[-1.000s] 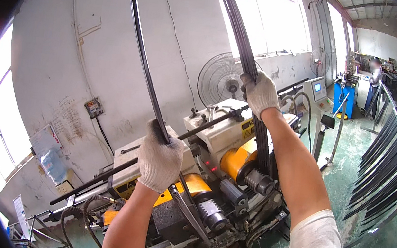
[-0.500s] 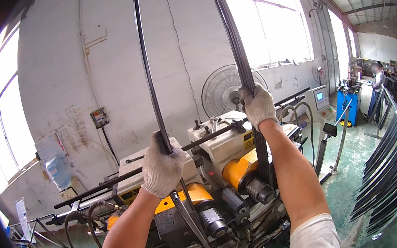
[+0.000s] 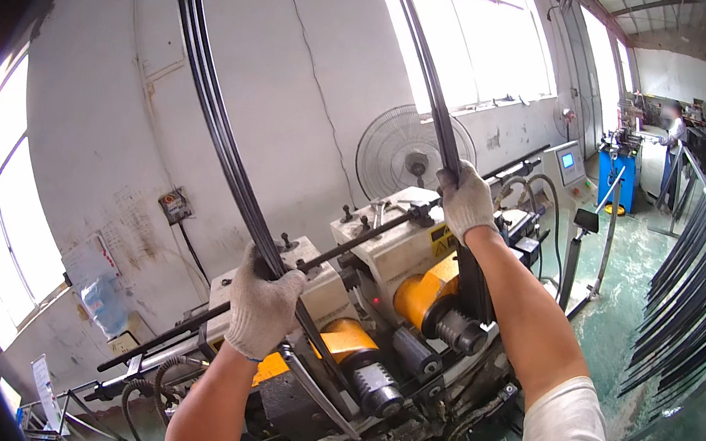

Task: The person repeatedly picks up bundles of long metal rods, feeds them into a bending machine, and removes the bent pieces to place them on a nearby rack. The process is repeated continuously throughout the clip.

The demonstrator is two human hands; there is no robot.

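Both hands wear white knit gloves. The left hand (image 3: pixel 263 310) is closed in a full fist around a long, dark, curved metal strip (image 3: pixel 223 140), which rises up and to the left from the fist and continues below it down towards the machine (image 3: pixel 377 310). The right hand (image 3: pixel 465 200) is closed likewise around a second dark strip (image 3: pixel 426 72), which rises towards the window (image 3: pixel 469 42) and runs down behind the forearm to the rollers (image 3: pixel 446 323). The machine has orange roller guards and a cream housing. A standing fan (image 3: pixel 404 152) sits behind it by the white wall. A rack of similar dark curved strips (image 3: pixel 692 303) stands at right on the green floor. Whether the two held strips join below cannot be told.
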